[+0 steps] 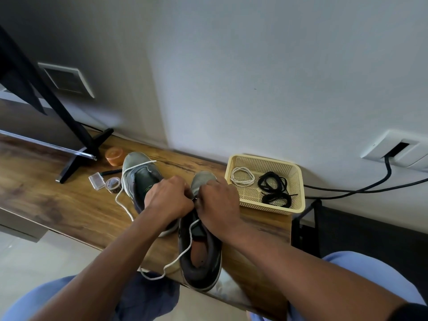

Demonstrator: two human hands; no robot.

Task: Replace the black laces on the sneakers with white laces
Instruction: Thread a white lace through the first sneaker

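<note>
While both hands met over the near grey sneaker (201,256), the left hand (168,200) and right hand (217,203) curled, pinching something at its eyelets, too small to tell. Its heel overhung the wooden shelf (69,205) edge at 6 o'clock. A white lace (185,249) trailed off that edge. At 3 o'clock, well apart, the yellow plastic basket (298,188) held black laces (274,187).
</note>
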